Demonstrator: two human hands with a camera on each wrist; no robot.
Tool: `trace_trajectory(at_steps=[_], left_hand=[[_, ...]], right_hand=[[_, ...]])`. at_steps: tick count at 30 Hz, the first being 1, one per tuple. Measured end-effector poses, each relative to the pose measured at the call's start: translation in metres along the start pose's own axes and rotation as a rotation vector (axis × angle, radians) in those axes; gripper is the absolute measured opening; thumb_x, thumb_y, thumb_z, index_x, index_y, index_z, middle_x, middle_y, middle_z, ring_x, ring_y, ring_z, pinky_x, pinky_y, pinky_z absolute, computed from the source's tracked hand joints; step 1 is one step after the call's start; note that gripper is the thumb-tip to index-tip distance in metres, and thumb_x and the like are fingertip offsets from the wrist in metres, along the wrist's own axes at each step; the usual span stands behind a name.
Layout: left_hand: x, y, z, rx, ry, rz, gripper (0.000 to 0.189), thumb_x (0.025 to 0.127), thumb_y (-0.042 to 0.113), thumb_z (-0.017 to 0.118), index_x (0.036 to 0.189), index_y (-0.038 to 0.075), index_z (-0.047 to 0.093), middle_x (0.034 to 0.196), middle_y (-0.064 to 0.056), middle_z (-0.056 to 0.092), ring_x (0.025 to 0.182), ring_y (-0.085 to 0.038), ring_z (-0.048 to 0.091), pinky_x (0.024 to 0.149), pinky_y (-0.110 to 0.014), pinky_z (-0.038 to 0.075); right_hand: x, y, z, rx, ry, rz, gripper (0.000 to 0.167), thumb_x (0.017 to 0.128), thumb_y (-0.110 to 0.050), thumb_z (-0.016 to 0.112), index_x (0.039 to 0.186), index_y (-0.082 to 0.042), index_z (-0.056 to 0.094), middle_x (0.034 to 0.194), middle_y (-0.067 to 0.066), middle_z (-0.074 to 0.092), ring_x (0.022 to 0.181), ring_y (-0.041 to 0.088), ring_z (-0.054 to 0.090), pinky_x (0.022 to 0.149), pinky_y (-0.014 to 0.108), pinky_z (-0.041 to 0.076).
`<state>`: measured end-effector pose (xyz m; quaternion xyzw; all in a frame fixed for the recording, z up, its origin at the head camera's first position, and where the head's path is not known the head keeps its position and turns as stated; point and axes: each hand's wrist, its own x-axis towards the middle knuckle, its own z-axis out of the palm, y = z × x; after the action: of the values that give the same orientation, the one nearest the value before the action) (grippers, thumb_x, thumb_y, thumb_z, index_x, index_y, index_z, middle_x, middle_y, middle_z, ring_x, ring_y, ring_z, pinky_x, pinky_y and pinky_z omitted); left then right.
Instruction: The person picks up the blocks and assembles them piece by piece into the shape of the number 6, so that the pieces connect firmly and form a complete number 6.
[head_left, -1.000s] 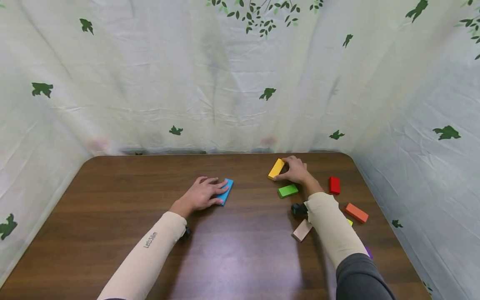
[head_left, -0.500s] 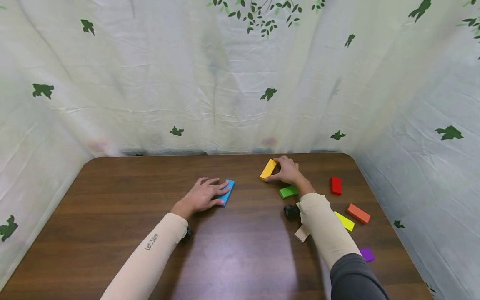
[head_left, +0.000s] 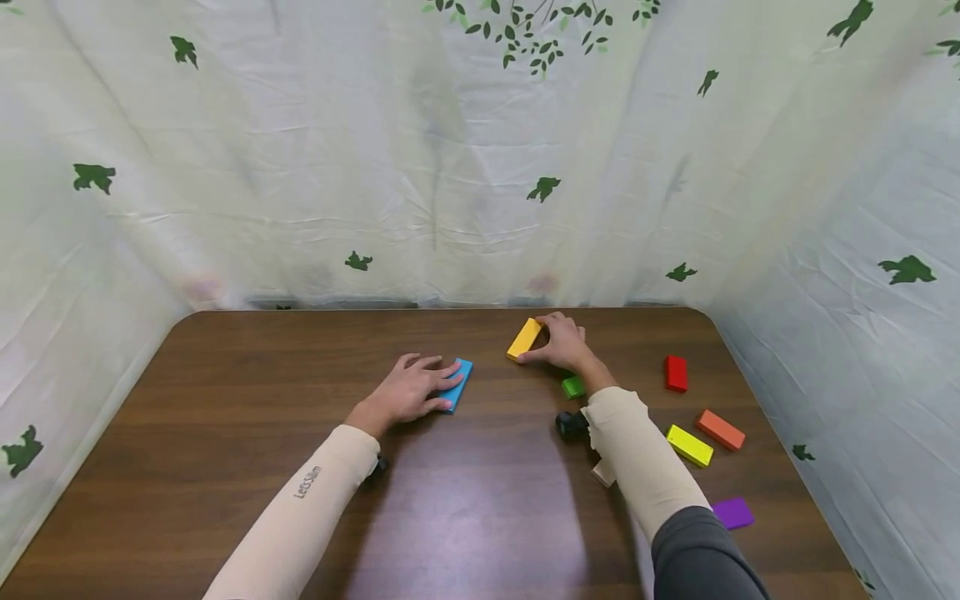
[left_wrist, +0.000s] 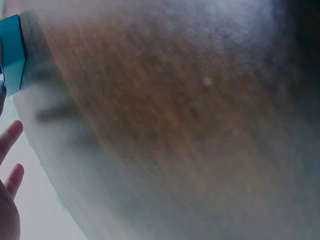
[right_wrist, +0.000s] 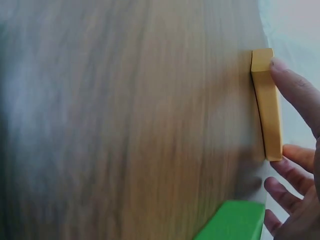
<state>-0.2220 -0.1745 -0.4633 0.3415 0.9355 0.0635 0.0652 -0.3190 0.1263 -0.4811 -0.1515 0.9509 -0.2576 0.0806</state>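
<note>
In the head view my left hand [head_left: 411,388] lies over a flat blue block [head_left: 457,386], its thumb at the near end and fingertips towards the far end. The left wrist view shows the same blue block [left_wrist: 13,42] at the upper left edge, with other fingers spread apart below it. My right hand [head_left: 561,340] holds an orange-yellow block [head_left: 523,338] lengthwise between thumb and fingers, close over the table near its back edge. In the right wrist view, the thumb meets one end of this orange-yellow block [right_wrist: 270,115] and fingertips meet the other.
A green block [head_left: 573,387] lies partly behind the right wrist. Red [head_left: 676,374], orange [head_left: 721,429], bright yellow [head_left: 689,446] and purple [head_left: 733,512] blocks are scattered right of the forearm. A beige block [head_left: 602,473] shows partly under the sleeve. A curtain stands behind the table [head_left: 247,400].
My right hand has moved left with the orange-yellow block, towards the blue one. The left hand stays on the blue block. The right forearm now uncovers the bright yellow and purple blocks.
</note>
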Motion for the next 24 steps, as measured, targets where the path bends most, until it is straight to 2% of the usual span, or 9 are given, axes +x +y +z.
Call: trace_trajectory(at_steps=[24], left_hand=[[0.000, 0.001, -0.001, -0.021, -0.021, -0.015, 0.058, 0.095, 0.040, 0.058, 0.146, 0.017, 0.043, 0.151, -0.003, 0.039, 0.140, -0.037, 0.030, 0.112, -0.060, 0.015]], right_hand=[[0.008, -0.038, 0.024, 0.026, 0.022, -0.010, 0.093, 0.073, -0.053, 0.080, 0.144, -0.004, 0.044, 0.143, 0.016, 0.040, 0.127, 0.035, 0.037, 0.103, 0.056, 0.025]])
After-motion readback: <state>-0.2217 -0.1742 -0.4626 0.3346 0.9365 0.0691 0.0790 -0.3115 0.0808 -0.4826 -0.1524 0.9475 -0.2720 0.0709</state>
